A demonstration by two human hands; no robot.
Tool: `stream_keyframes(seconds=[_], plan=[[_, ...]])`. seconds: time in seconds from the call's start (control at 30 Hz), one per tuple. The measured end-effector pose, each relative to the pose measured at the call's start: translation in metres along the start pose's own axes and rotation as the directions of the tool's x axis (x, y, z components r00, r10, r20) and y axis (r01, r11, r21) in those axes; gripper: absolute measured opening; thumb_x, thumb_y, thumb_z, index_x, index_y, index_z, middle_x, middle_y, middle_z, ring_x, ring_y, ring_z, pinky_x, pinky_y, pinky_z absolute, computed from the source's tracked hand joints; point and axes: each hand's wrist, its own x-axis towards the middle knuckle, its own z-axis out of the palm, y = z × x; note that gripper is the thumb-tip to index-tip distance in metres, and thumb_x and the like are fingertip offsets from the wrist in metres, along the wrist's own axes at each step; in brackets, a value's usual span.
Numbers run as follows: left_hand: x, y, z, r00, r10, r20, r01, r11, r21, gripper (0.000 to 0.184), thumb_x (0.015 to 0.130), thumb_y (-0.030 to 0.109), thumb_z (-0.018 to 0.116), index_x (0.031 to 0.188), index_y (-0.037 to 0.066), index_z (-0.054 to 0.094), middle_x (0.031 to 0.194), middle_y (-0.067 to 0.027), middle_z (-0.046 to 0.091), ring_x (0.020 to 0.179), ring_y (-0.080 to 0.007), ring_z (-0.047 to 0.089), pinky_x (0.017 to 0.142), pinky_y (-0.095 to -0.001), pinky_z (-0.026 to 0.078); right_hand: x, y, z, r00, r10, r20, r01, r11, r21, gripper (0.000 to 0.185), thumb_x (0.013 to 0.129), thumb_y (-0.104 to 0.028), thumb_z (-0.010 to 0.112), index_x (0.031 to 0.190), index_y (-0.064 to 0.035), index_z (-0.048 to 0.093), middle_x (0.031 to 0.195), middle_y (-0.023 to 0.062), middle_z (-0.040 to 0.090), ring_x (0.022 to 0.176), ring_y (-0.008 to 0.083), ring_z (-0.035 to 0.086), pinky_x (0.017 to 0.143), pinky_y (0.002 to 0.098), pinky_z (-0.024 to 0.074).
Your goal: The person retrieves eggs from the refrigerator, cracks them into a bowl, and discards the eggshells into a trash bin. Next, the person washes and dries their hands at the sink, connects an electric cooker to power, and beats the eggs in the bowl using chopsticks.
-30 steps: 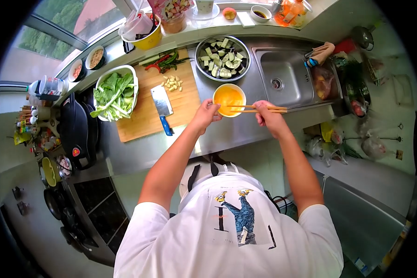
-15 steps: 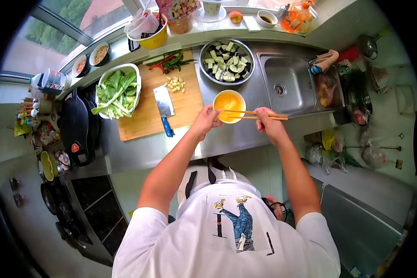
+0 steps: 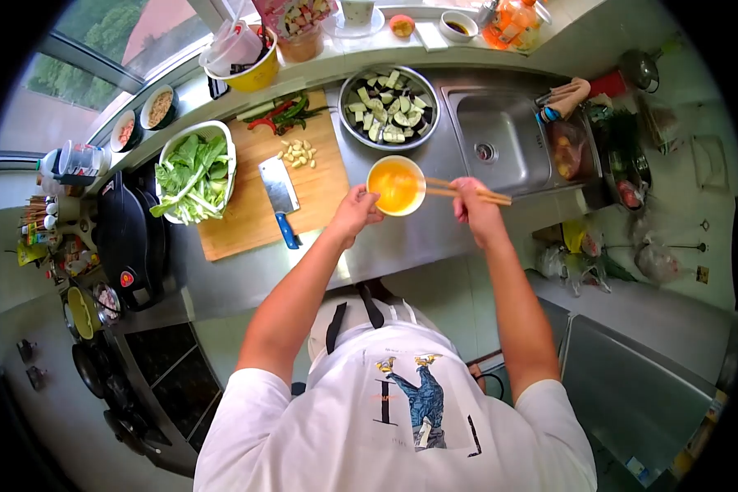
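Observation:
A white bowl [image 3: 419, 199] of beaten egg [image 3: 394, 187] is tilted a little over the counter's front part. My left hand [image 3: 357, 213] grips its left rim with thumb and fingers. My right hand [image 3: 474, 209] is closed around a pair of wooden chopsticks [image 3: 495, 198], whose tips reach into the egg and are smeared by motion. Just behind the bowl stands a steel basin [image 3: 343, 123] of cut eggplant [image 3: 398, 107].
Left of the bowl, a cutting board [image 3: 246, 172] carries a cleaver [image 3: 279, 187], garlic cloves [image 3: 297, 153] and chili peppers [image 3: 285, 113]. A white colander [image 3: 232, 152] of leafy greens [image 3: 193, 176] overlaps its left edge. The sink [image 3: 508, 139] lies to the right.
The chopsticks have swept through the egg and their tips are now blurred. Both hands keep their holds. The whole view has shifted slightly, with the counter things further left.

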Motion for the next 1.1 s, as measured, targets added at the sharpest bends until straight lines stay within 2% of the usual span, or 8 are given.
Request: stream_keyframes(seconds=[0.07,0.13,0.2,0.27,0.43,0.77,0.9,1.1], plan=[[0.004,-0.004,0.001,1.000,-0.002,-0.006,0.002,1.000,-0.009,0.038,0.093,0.025,0.054,0.122,0.003,0.043,0.096,-0.0090,0.059,0.080,-0.0178,0.061,0.076,-0.0318,0.053,0.002,0.001,0.003,0.998,0.033,-0.060,-0.038,0.996,-0.078,0.027,0.097,-0.032,0.049,0.095,-0.0066,0.057,0.060,-0.0026,0.049,0.052,0.0046,0.044,0.048,0.0198,0.0362],[0.009,-0.003,0.003,1.000,-0.004,-0.008,0.004,1.000,-0.007,0.040,0.092,0.026,0.057,0.122,0.003,0.043,0.090,-0.0084,0.059,0.077,-0.0172,0.061,0.073,-0.0299,0.053,-0.003,0.008,0.006,0.985,0.071,0.156,-0.057,0.994,-0.092,0.026,0.098,-0.032,0.049,0.095,-0.0072,0.057,0.060,-0.0028,0.049,0.052,0.0047,0.044,0.048,0.0196,0.0360],[0.011,-0.007,0.002,0.999,-0.019,-0.032,0.019,1.000,0.018,0.041,0.092,0.028,0.057,0.122,0.003,0.043,0.088,-0.0072,0.057,0.078,-0.0175,0.061,0.073,-0.0317,0.054,0.000,0.008,0.000,0.979,0.095,0.183,-0.083,0.994,-0.070,0.026,0.098,-0.032,0.049,0.096,-0.0071,0.057,0.060,-0.0029,0.050,0.052,0.0047,0.044,0.048,0.0196,0.0360],[0.012,-0.008,0.001,1.000,0.005,0.015,-0.005,1.000,0.008,0.040,0.092,0.027,0.058,0.121,0.003,0.043,0.087,-0.0072,0.057,0.076,-0.0185,0.062,0.072,-0.0331,0.053,0.002,0.008,-0.005,0.999,-0.046,0.005,0.046,0.998,-0.033,0.026,0.098,-0.031,0.049,0.098,-0.0069,0.058,0.060,-0.0031,0.050,0.052,0.0047,0.045,0.048,0.0193,0.0359],[0.011,-0.001,0.004,1.000,-0.013,0.003,0.013,1.000,0.021,0.038,0.092,0.024,0.058,0.118,0.000,0.044,0.093,-0.0087,0.058,0.076,-0.0158,0.061,0.073,-0.0291,0.054,-0.006,0.011,0.000,0.992,0.042,0.119,-0.036,0.998,-0.058,0.026,0.098,-0.031,0.049,0.100,-0.0069,0.058,0.062,-0.0030,0.050,0.054,0.0042,0.044,0.049,0.0198,0.0367],[-0.001,-0.003,0.006,1.000,-0.024,0.010,0.024,0.998,0.057,0.039,0.094,0.026,0.052,0.123,0.002,0.042,0.095,-0.0109,0.060,0.083,-0.0180,0.062,0.083,-0.0316,0.053,0.000,0.019,-0.001,1.000,-0.003,-0.020,0.003,1.000,-0.015,0.027,0.097,-0.032,0.050,0.098,-0.0065,0.058,0.062,-0.0026,0.051,0.055,0.0045,0.045,0.051,0.0193,0.0370],[-0.003,-0.004,0.000,0.999,-0.038,-0.009,0.038,0.997,0.068,0.037,0.093,0.026,0.052,0.121,0.003,0.043,0.096,-0.0113,0.059,0.083,-0.0194,0.063,0.082,-0.0314,0.053,-0.010,0.023,0.015,0.986,0.092,0.136,-0.082,0.994,-0.078,0.026,0.097,-0.031,0.050,0.099,-0.0069,0.059,0.062,-0.0031,0.051,0.055,0.0040,0.045,0.050,0.0192,0.0365],[-0.005,-0.009,-0.010,0.999,-0.032,0.005,0.032,0.999,0.032,0.035,0.093,0.026,0.052,0.118,0.003,0.044,0.094,-0.0094,0.058,0.083,-0.0195,0.062,0.082,-0.0312,0.053,-0.009,0.031,0.018,0.998,0.043,0.051,-0.040,0.998,-0.053,0.029,0.098,-0.033,0.048,0.102,-0.0069,0.058,0.062,-0.0028,0.050,0.054,0.0046,0.044,0.050,0.0191,0.0362]])
